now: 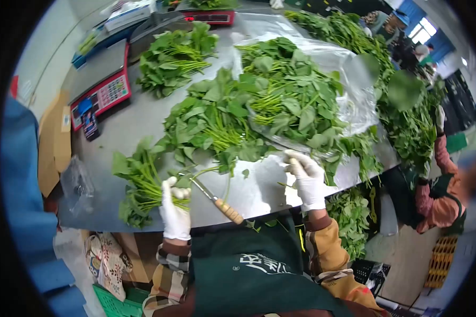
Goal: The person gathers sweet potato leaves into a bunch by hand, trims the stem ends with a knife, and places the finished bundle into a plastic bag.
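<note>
My left hand [175,208], in a white glove, is closed around the stems of a leafy green bunch [143,182] near the table's front edge. My right hand [307,179], also gloved, is over the front of the table with its fingers bent and slightly apart; no held object shows in it. A short stem piece is beside its fingers. Between my hands lies a tool with a wooden handle [228,211] and a thin metal shaft. Beyond them, a large heap of greens [211,119] adjoins more greens [296,100] on a clear plastic sheet [357,100].
A red scale [104,92] with a phone [89,120] stands at the left; another scale [217,17] is at the back. Plastic bag [78,182] at the left edge. Greens [349,216] lie below the table. Across the right side, a co-worker [441,198] reaches into more greens [407,127].
</note>
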